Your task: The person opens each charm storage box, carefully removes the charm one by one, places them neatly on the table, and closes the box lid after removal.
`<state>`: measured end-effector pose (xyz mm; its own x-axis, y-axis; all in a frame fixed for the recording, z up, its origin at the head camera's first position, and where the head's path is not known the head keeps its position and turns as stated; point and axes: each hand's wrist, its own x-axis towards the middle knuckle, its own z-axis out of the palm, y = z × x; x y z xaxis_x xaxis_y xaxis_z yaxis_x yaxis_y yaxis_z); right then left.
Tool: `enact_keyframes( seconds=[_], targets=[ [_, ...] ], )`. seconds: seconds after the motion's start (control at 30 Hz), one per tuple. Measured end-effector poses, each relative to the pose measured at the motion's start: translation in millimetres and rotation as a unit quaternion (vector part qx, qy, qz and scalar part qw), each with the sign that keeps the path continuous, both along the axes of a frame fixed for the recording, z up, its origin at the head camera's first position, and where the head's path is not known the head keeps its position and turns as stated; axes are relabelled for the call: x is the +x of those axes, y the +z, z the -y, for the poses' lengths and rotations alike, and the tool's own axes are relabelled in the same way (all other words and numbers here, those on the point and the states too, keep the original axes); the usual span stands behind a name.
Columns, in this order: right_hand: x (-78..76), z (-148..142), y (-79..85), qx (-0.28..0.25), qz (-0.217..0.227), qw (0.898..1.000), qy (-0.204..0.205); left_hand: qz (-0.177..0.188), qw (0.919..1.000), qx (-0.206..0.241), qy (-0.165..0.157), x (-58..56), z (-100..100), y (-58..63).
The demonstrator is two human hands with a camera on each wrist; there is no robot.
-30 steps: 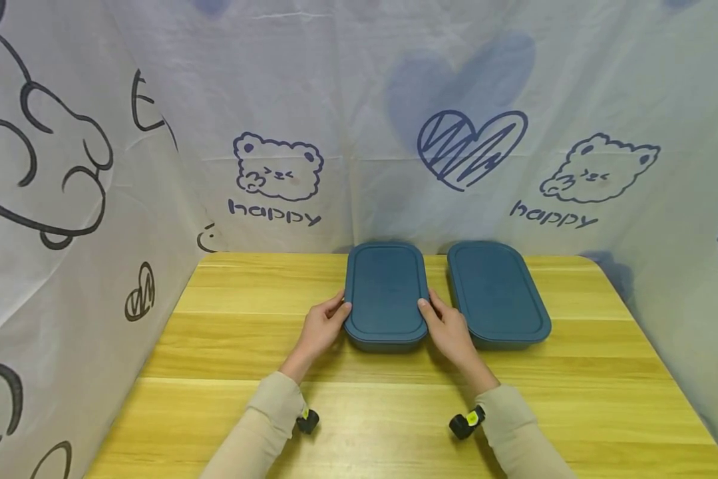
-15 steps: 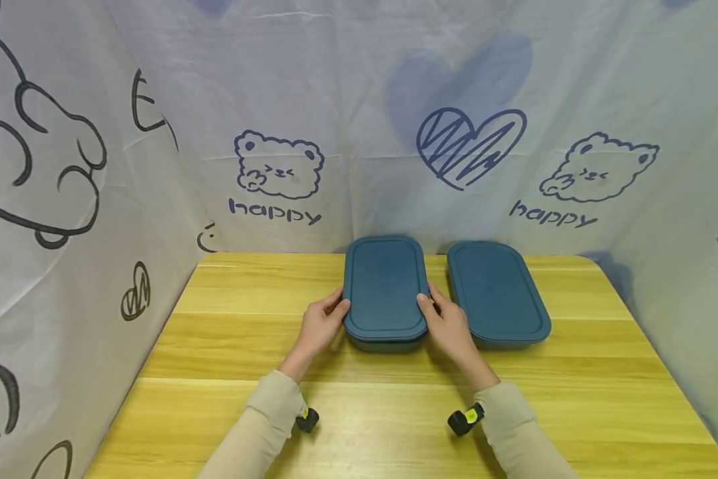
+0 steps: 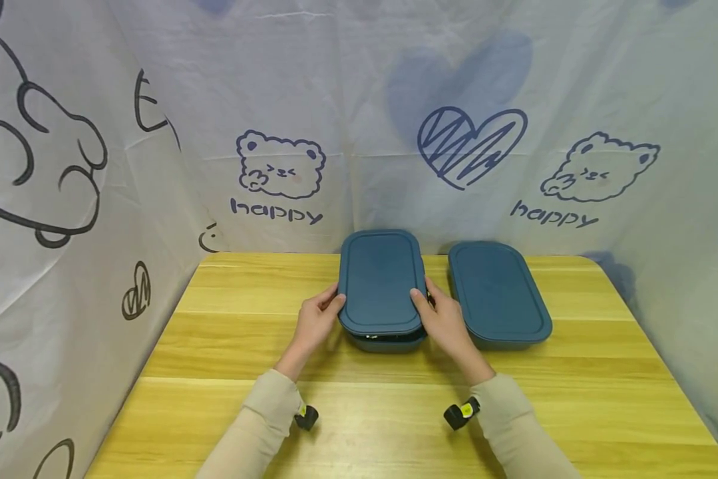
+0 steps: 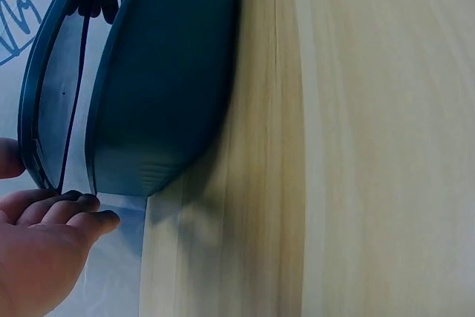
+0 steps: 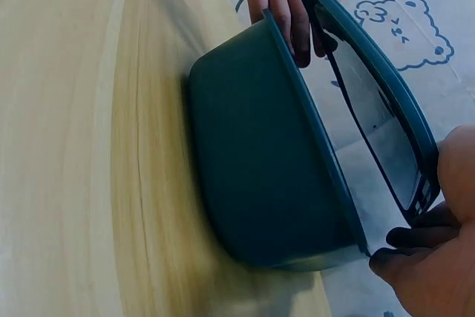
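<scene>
1. Lid (image 3: 381,283), head view: a second ago it sat down on the box (image 3: 388,346); now I have it raised above, slid a little toward the box's left. At the box's near end a dark gap shows pale specks (image 3: 372,336), too small to identify. My left hand (image 3: 318,322) and right hand (image 3: 445,322) pinch its long sides, thumbs on top. The box has stayed on the counter (image 3: 245,332); the other box (image 3: 499,293), to its right, is closed.
2. Left wrist view: the lid stands apart from the box's rim, so I judge it fully unseated. My left fingers sit under its edge, thumb opposite.
3. Right wrist view: my right fingers pinch likewise; whether they touch the box's rim I cannot tell.
</scene>
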<state>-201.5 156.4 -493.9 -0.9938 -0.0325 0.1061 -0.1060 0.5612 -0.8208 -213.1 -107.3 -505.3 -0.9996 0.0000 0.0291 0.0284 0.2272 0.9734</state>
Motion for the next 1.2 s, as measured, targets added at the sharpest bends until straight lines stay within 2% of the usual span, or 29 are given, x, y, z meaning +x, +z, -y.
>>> enact_keyframes(
  seconds=[0.23,0.43,0.7,0.93,1.2],
  targets=[
    [-1.4,6.3,5.6,-0.002,-0.015,1.0,-0.006,-0.004,0.9996,0.025,0.014,-1.1,2.9,1.9],
    [-4.5,11.0,4.3,-0.017,-0.013,1.0,0.001,0.006,0.9969,0.075,0.022,-2.1,8.0,0.0],
    [-6.2,18.8,4.7,-0.027,-0.005,1.0,0.007,0.039,0.9878,0.148,0.029,-2.7,16.3,0.3],
    [-9.8,28.7,2.1,-0.024,-0.009,1.0,0.011,0.063,0.9758,0.207,0.036,-0.6,25.2,0.4],
    [-12.2,40.1,0.9,-0.041,-0.012,0.998,0.035,0.068,0.9648,0.251,0.036,3.4,39.5,0.8]
  ],
)
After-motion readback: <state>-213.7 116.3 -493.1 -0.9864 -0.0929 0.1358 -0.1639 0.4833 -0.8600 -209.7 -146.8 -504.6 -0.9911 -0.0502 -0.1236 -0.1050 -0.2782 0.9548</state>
